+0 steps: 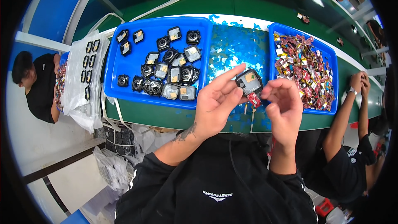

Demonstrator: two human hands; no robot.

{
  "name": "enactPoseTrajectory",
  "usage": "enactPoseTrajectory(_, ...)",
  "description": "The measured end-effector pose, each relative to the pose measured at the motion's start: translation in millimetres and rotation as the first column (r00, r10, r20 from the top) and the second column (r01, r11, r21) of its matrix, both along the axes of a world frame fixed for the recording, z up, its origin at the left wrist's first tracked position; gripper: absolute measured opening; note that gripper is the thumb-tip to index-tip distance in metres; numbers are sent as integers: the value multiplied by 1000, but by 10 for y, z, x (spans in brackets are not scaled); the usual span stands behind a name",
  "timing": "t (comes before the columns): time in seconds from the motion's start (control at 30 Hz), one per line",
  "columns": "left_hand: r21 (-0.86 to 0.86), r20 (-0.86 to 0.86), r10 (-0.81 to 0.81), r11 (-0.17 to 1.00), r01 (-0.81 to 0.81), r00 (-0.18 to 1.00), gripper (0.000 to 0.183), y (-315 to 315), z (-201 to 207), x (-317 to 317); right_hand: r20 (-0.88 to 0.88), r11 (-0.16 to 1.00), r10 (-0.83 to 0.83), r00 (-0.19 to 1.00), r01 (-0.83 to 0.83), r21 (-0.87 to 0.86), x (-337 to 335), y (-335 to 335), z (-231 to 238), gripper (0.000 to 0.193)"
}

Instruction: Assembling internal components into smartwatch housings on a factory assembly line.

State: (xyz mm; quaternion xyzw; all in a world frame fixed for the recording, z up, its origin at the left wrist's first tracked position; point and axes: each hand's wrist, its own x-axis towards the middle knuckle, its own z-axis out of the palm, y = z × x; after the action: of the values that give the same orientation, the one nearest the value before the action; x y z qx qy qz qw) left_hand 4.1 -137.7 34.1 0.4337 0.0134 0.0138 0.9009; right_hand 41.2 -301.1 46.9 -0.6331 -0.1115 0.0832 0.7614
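Note:
Over the table's near edge, my left hand (217, 103) grips a square black smartwatch case (250, 81) between thumb and fingers. Its grey inner face, with a tan patch, is turned up. A small red circuit piece (253, 99) sticks out from the case's lower edge. My right hand (286, 103) is curled in from the right, its fingertips against that red piece; the exact pinch is partly hidden. To the left, a blue tray (124, 68) holds several black watch cases, some face up and some showing grey insides. Another blue tray (304, 110) at the right is heaped with red circuit pieces (304, 70).
Blue film scraps (236, 45) cover the green table between the trays. On the far left, white sheeting (76, 95) carries several black watch frames (88, 61). One person (39, 87) sits at the left; another person's forearms (344, 108) rest by the right tray. Wrapped bundles (120, 141) stand below.

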Motion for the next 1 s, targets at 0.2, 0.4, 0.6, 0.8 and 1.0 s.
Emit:
enactPoseTrajectory(0.2, 718, 190, -159, 695, -26, 969, 36, 193, 18, 50, -8, 992, 36, 999, -37, -119, -75, -78, 52, 20)
enactPoseTrajectory(0.4, 835, 401, -131, 461, -302, 907, 26, 204, 91, 80, -74, 986, 165, 983, -164, 24, 5, -112, 40, 11)
enactPoseTrajectory(0.6, 800, 172, -125, 597, -65, 977, 13, 176, 16, 2, -42, 974, 220, 975, -217, 64, -38, -140, -11, 16)
enactPoseTrajectory(0.8, 649, 33, -62, 760, 26, 998, 24, 87, -43, -52, 116, 964, -34, 993, 63, -258, -96, 34, -13, 25)
enactPoseTrajectory(1.0, 528, -10, -53, 848, 50, 999, 36, 28, -123, -95, 67, 972, -86, 994, 99, -214, -134, 98, -107, 33)
